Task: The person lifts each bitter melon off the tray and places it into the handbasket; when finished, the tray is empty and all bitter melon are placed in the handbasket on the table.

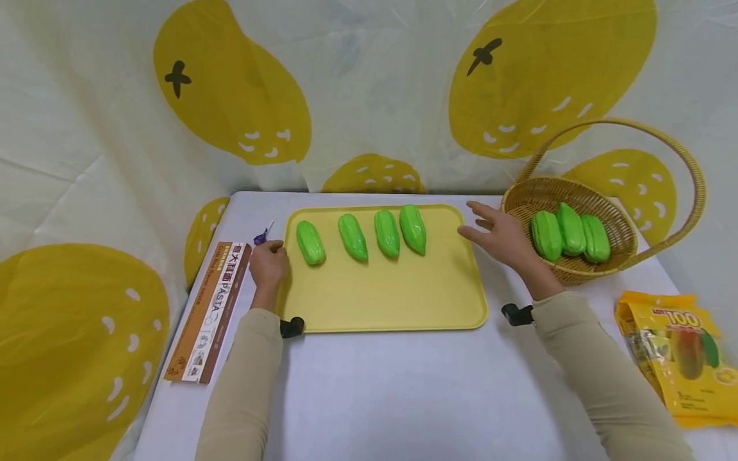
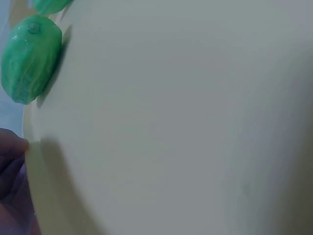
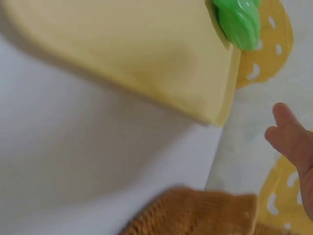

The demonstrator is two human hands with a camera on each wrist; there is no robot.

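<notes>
A yellow tray (image 1: 383,298) lies on the white table, with several green star fruits (image 1: 387,234) in a row along its far half. My left hand (image 1: 268,264), fingers curled, holds the tray's left rim; in the left wrist view a fingertip (image 2: 18,145) touches that rim, near a star fruit (image 2: 32,58). My right hand (image 1: 500,235) hovers between the tray's right edge and a wicker basket (image 1: 576,274), fingers spread and holding nothing. Inside the basket, three more star fruits (image 1: 571,230) lie side by side. In the right wrist view only some fingers (image 3: 291,132) show.
A lollipop (image 1: 261,237) with a purple wrapper lies just beyond the left hand. The brown pasta box (image 1: 207,314) is on the left side of the table. At the right edge is a yellow mango candy bag (image 1: 686,358). The basket's tall handle (image 1: 699,173) arches over it.
</notes>
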